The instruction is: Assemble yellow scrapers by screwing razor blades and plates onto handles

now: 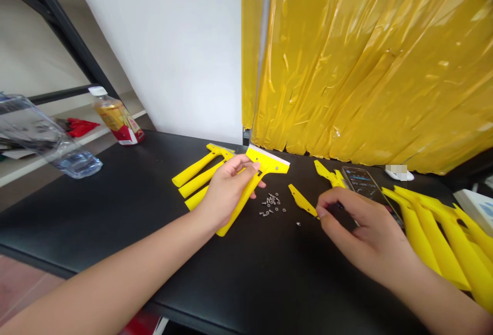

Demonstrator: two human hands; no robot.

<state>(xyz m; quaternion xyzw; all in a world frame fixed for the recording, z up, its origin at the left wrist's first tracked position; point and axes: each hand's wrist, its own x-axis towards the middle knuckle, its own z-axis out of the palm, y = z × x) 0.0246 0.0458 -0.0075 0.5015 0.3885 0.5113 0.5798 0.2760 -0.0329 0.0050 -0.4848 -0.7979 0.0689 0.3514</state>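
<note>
My left hand is closed around the handle of a yellow scraper, thumb on top near its head. A pale strip runs along the head's far edge, and a small screw shows at its right side. My right hand is closed in a pinch at the near end of a flat yellow clamp plate with holes. Between the hands lies a scatter of small screws and nuts on the black table. One more small metal piece lies nearer me.
Several yellow scrapers lie beyond my left hand. More yellow handles are piled at the right, by a phone and a white mouse. A drink bottle and a clear plastic bottle are at the left. Yellow film hangs behind.
</note>
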